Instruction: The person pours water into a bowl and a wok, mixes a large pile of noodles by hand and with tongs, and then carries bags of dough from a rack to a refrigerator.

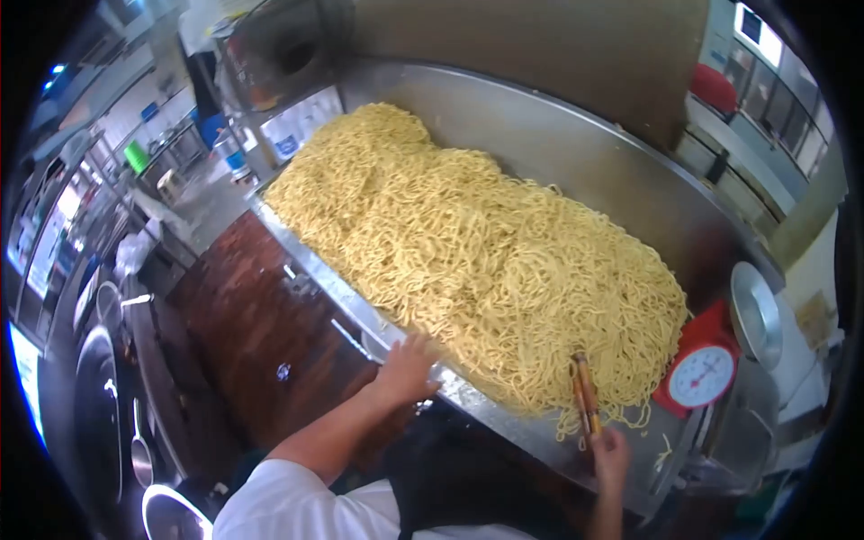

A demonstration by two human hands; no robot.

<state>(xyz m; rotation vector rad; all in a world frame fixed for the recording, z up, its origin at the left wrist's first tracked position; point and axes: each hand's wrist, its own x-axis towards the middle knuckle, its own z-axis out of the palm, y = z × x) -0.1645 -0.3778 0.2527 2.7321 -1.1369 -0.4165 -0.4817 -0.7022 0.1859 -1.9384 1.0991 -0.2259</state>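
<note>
A large heap of yellow noodles [477, 243] covers a long metal tray [310, 259] with a raised back wall. My left hand [407, 369] rests at the near rim of the tray, its fingers stretched toward the noodles and slightly blurred. It holds nothing that I can see. In my right hand [610, 457] is a pair of thick brown wooden chopsticks [586, 396], their far ends against the near right part of the heap. A few loose strands lie on the bare metal beside this hand.
A red dial scale [704, 373] with a round metal pan [756, 315] stands at the tray's right end. Large pans [99, 423] and a ladle [141, 457] are at the lower left. Reddish-brown wet floor [261, 306] lies between them and the tray.
</note>
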